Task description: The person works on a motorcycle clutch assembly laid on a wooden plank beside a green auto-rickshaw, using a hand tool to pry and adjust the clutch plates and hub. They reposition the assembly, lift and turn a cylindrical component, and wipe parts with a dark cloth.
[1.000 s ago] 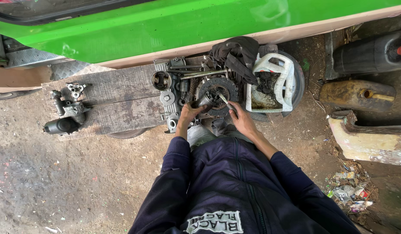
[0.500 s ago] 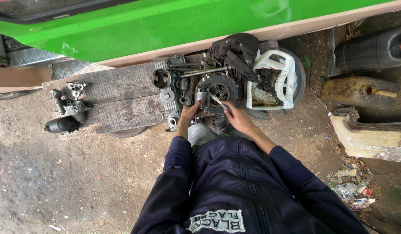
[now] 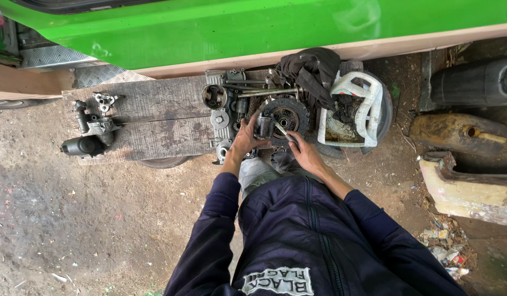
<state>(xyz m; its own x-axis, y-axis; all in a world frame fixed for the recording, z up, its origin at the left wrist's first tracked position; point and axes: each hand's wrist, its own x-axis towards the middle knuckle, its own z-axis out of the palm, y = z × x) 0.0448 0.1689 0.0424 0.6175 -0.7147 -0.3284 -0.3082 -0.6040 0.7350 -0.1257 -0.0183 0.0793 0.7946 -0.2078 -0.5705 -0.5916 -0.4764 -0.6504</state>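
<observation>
A white lettered label [image 3: 276,282] sits on the dark blue jacket, at the bottom of the view. Crumpled coloured wrappers [image 3: 448,253] litter the dirt floor at right, below the pale curved panel.

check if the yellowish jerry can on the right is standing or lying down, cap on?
Lying down: the yellowish jerry can rests on its side on the dirt, spout pointing right. The spout looks uncapped, though it is too small to be sure.

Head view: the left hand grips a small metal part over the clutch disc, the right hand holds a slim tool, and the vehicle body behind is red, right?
Not quite: the head view shows the vehicle body is green. The left hand, metal part, clutch disc, right hand and slim tool are as stated.
</observation>
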